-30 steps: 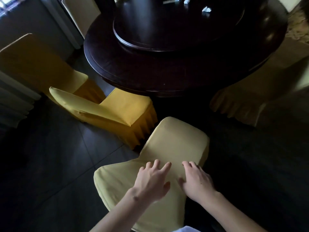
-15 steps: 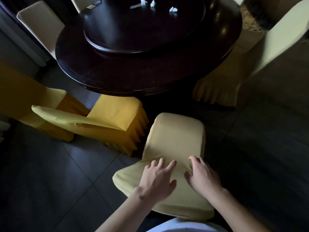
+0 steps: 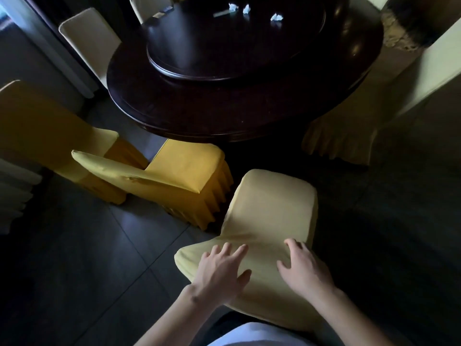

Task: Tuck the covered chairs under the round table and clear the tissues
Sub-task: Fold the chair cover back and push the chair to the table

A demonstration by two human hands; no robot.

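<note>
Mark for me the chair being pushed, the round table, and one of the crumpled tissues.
pale yellow covered chair (image 3: 272, 208), head view, on the middle of its seat.
round table (image 3: 224, 116), head view, on the bare dark top near the front rim.
crumpled tissue (image 3: 276, 17), head view, on the rightmost white wad on the raised centre disc.

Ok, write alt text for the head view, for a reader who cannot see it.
Both hands, left hand and right hand, rest flat on the back of a pale yellow covered chair facing a dark round table. Crumpled tissues lie on its raised centre; other covered chairs stand around it.
</note>
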